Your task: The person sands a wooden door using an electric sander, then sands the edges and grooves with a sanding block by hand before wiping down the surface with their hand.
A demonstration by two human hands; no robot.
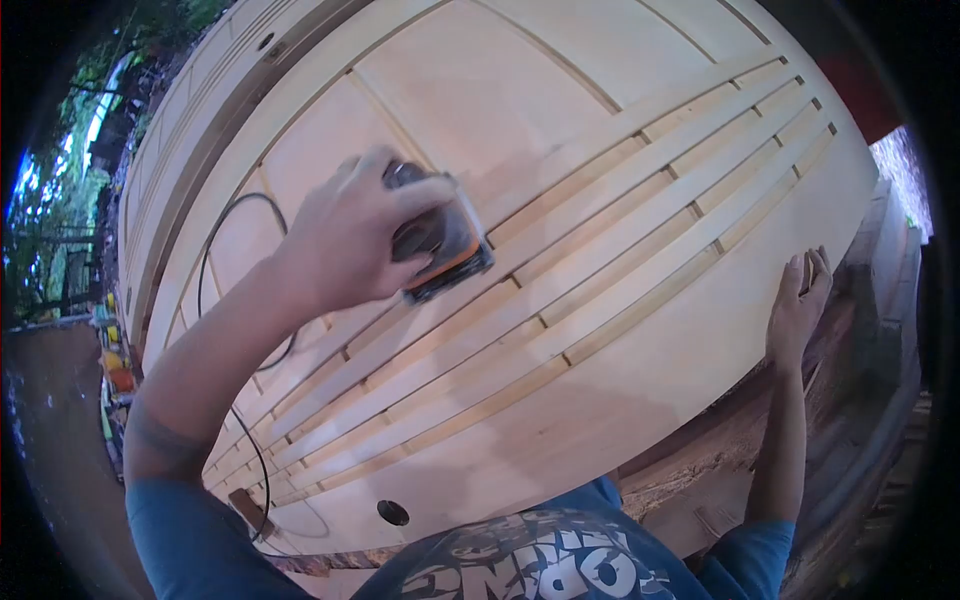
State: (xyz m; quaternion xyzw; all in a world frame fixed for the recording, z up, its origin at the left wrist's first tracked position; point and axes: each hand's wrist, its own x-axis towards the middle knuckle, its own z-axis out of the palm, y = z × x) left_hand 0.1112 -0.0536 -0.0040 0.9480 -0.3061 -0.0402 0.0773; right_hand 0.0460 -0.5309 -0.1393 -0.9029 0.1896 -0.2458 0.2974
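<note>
So the left hand (365, 225) is clamped round the top of a dark power sander (440, 235) with an orange band, fingers wrapped over the far side of the body and thumb on the near side, so the tool sits right under the palm with its black base poking out toward the lower right. It's a bit blurry, and I honestly can't tell if the base is flat on the wood or slightly lifted. Under the sander is a big pale wooden panel (620, 400) with a curved outline, and the long narrow slats (600, 235) start just beside the base and run off to its upper right and lower left, dark gaps between them. Above the sander you get wider smooth sections split by thin grooves. A black cable (203, 250) loops over the panel to the left of the sander, and below the sander, near the panel's edge, there's a round hole (393, 513). Well to the right of the sander, the right hand (803, 300) has no tool in it that I can see, fingers loosely bent and a little apart, resting at the panel's rim. Way off left of the sander there's some greenery (60, 180)
</note>
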